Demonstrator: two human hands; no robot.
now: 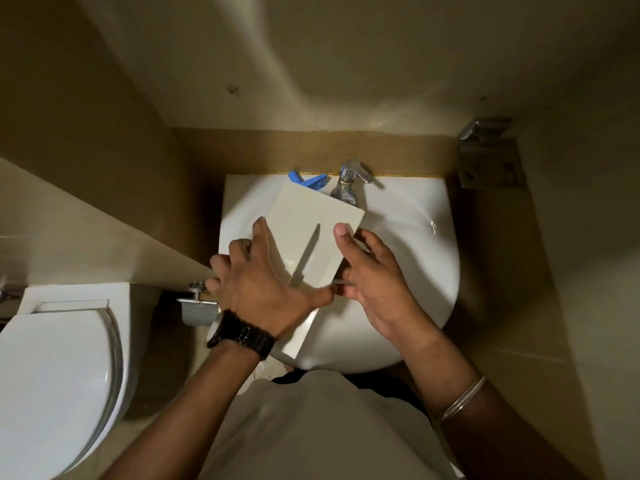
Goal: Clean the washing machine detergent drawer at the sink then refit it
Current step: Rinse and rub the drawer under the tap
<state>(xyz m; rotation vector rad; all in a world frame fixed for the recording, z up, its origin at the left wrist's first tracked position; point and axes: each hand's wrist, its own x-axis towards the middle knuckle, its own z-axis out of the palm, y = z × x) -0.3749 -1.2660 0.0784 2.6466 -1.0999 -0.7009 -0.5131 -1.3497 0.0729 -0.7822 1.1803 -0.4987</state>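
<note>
- Drawer: we record one white rectangular plastic detergent drawer (311, 233), turned flat side up and held tilted over the white ceramic wash basin (415, 258). Its far corner points towards the tap; its near front panel reaches over the basin's front left rim. A dark narrow slot runs along its upper face.
- Left hand (256, 282): we note the fingers spread and lying over the drawer's left edge, thumb stretched across the near end of the flat face. It presses and steadies rather than curls round. A black watch with a link strap (239, 336) sits on this wrist.
- Right hand (374, 271): we note it at the drawer's right edge, thumb on the upper face, fingers bent round the edge and underneath, gripping it. A thin silver bangle (462, 398) sits on this forearm.
- Chrome single-lever tap (349, 181): at the back of the basin, just beyond the drawer's far corner. We cannot tell whether water runs.
- Blue plastic piece (308, 180): on the basin's back ledge, left of the tap, partly hidden by the drawer.
- White toilet with closed lid (55, 368): at lower left, beside the basin.
- Metal paper holder (197, 304): on the wall between toilet and basin.
- Metal wall bracket (488, 154): on the wall to the basin's right.
</note>
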